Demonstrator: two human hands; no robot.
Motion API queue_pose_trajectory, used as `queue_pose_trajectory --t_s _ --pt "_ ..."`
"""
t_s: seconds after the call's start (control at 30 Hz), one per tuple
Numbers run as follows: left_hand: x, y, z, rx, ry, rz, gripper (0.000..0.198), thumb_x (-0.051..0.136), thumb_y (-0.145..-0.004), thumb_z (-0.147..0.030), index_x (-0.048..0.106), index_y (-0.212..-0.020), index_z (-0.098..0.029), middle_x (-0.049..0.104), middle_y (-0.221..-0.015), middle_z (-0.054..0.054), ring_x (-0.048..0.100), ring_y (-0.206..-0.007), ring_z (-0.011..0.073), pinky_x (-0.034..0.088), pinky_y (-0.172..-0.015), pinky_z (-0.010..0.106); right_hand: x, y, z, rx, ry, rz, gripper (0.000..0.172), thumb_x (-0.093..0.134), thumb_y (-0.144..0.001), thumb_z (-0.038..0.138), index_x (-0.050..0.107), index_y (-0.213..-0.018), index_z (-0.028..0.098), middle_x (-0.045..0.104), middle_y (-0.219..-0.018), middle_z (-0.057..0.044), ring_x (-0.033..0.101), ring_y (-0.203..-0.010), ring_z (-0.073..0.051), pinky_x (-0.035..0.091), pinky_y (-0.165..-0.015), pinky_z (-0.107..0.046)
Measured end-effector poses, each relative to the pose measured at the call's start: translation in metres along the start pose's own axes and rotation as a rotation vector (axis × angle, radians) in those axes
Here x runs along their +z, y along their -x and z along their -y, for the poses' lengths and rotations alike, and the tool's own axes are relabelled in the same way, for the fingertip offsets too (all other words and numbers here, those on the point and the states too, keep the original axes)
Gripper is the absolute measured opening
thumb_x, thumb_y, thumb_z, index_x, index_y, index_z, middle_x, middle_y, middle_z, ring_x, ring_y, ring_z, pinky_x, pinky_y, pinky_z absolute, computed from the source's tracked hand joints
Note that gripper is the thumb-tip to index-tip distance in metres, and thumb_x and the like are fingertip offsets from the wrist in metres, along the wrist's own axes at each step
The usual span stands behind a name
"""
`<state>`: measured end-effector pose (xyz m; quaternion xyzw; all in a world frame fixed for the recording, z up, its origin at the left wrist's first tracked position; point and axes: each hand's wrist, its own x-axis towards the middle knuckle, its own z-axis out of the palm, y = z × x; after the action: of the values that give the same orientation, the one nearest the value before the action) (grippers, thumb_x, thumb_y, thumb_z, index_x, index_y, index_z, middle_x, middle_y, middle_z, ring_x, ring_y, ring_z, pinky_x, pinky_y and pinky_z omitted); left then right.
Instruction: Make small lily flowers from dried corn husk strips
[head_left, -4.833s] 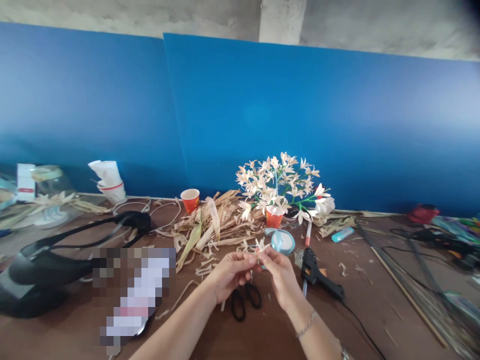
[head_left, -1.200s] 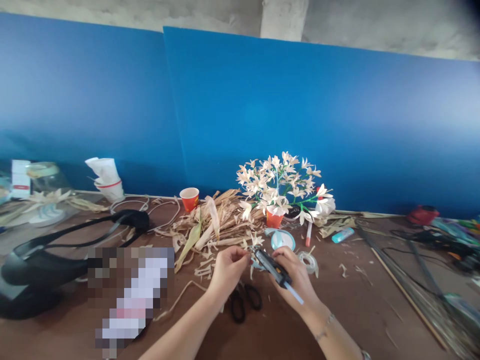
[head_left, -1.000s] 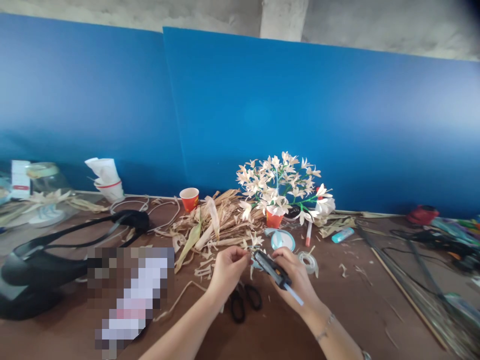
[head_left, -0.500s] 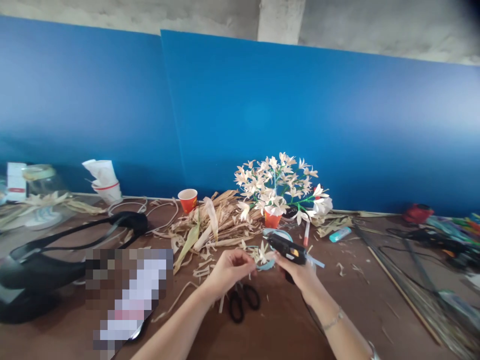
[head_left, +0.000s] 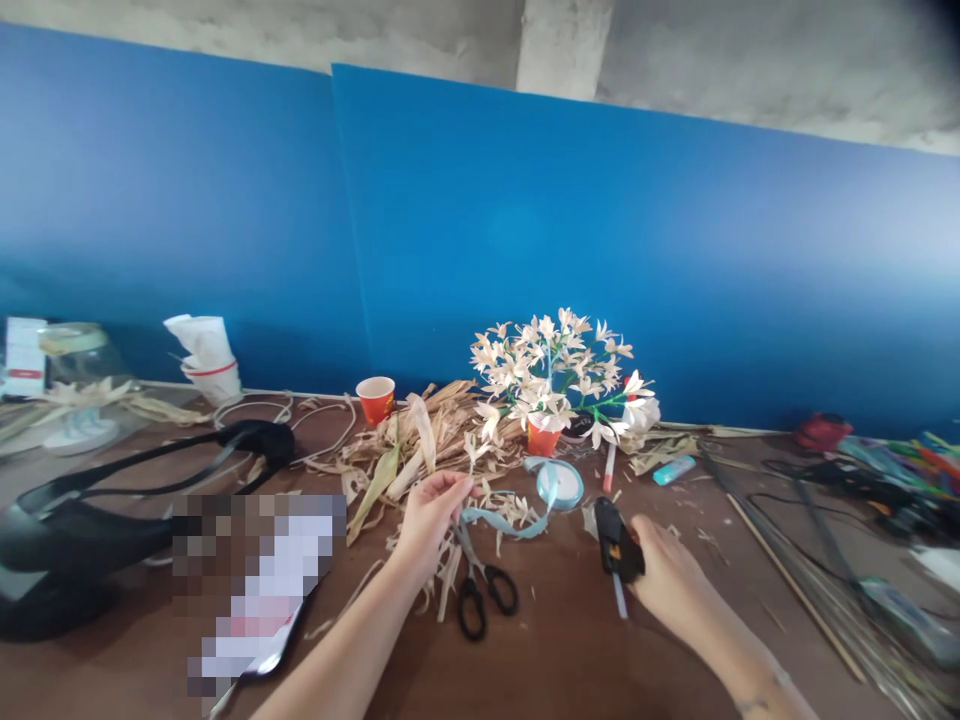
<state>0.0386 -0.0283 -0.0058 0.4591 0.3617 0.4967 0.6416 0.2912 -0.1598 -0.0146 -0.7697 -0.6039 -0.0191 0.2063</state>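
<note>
My left hand [head_left: 433, 510] is closed in a pinch at the stem of a small pale husk flower [head_left: 472, 450], which stands up above the fingertips. Black-handled scissors [head_left: 480, 590] lie just below that hand, their blades partly behind it. To the right, my right hand [head_left: 667, 568] is around a black hot glue gun [head_left: 613, 535] low over the table, a glue stick [head_left: 619, 596] poking from its rear. Between the hands lies a roll of light blue ribbon [head_left: 561, 486], with a loose strip trailing toward my left hand. More small husk flowers [head_left: 514, 508] rest beside the strip.
Behind stands a bunch of husk flowers [head_left: 555, 370] in a red cup [head_left: 541, 440]. Dried husks [head_left: 420, 450] are heaped left of it, near another paper cup [head_left: 376, 400]. A phone [head_left: 274, 640] and black strapped object [head_left: 67, 540] lie left; thin sticks [head_left: 802, 590] lie right.
My right hand has moved right and down with the glue gun, away from my left hand. My left hand has shifted slightly left and up, and the flower now shows above its fingers.
</note>
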Motion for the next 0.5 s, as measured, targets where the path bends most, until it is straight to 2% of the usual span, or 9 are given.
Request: queue_pose_trajectory --t_s 0.07,0.17,0.27,0.33,0.4,0.5 --pt "0.0 0.001 -0.001 -0.001 0.005 -0.013 0.026 0.069 -0.058 -0.035 0.059 -0.062 -0.012 0.059 -0.055 -0.001 0.028 -0.038 0.0012 0.018 -0.038 0.016 0.009 0.0 -0.008 0.082 0.015 0.021 0.019 0.053 -0.058 0.01 0.045 -0.072 0.019 0.059 -0.074 -0.007 0.06 -0.076 -0.025 0.041 -0.062 -0.029" --pt "0.0 0.001 0.0 -0.001 0.003 -0.015 0.026 0.069 -0.057 -0.036 0.059 -0.062 -0.012 0.054 -0.049 -0.003 0.027 -0.038 0.0015 0.017 -0.038 0.016 0.013 0.0 -0.009 0.122 -0.019 0.065 0.028 0.052 -0.057 0.009 0.046 -0.083 0.017 0.06 -0.085 -0.01 0.059 -0.086 -0.026 0.042 -0.068 -0.031" --pt "-0.001 0.0 0.0 0.004 -0.006 -0.014 0.026 0.069 -0.058 -0.036 0.059 -0.062 -0.012 0.051 -0.045 -0.005 0.025 -0.037 0.0015 0.018 -0.038 0.017 0.005 0.002 -0.008 0.162 -0.005 0.113 0.036 0.052 -0.057 0.01 0.047 -0.092 0.016 0.06 -0.092 -0.012 0.058 -0.091 -0.028 0.042 -0.068 -0.033" --pt "-0.001 0.0 0.0 0.011 -0.016 -0.019 0.026 0.069 -0.058 -0.036 0.059 -0.06 -0.012 0.05 -0.044 -0.005 0.026 -0.037 0.0019 0.018 -0.039 0.017 -0.003 0.003 -0.005 0.188 0.06 0.1 0.036 0.054 -0.056 0.011 0.05 -0.092 0.017 0.061 -0.091 -0.013 0.057 -0.091 -0.03 0.041 -0.066 -0.035" --pt "-0.001 -0.001 0.001 0.018 -0.021 -0.015 0.025 0.069 -0.058 -0.036 0.06 -0.06 -0.013 0.051 -0.045 -0.005 0.027 -0.038 0.0024 0.018 -0.039 0.017 -0.009 0.001 0.004 0.145 0.122 0.007 0.03 0.054 -0.057 0.01 0.054 -0.086 0.018 0.061 -0.087 -0.011 0.057 -0.087 -0.03 0.04 -0.065 -0.036" --pt "-0.001 -0.002 0.004 0.024 -0.018 -0.005 0.025 0.069 -0.059 -0.036 0.06 -0.062 -0.012 0.054 -0.048 -0.003 0.028 -0.039 0.0023 0.019 -0.039 0.017 -0.009 -0.008 0.038 -0.098 0.06 -0.142 0.015 0.05 -0.068 0.012 0.058 -0.076 0.02 0.061 -0.082 -0.007 0.057 -0.076 -0.021 0.04 -0.066 -0.032"
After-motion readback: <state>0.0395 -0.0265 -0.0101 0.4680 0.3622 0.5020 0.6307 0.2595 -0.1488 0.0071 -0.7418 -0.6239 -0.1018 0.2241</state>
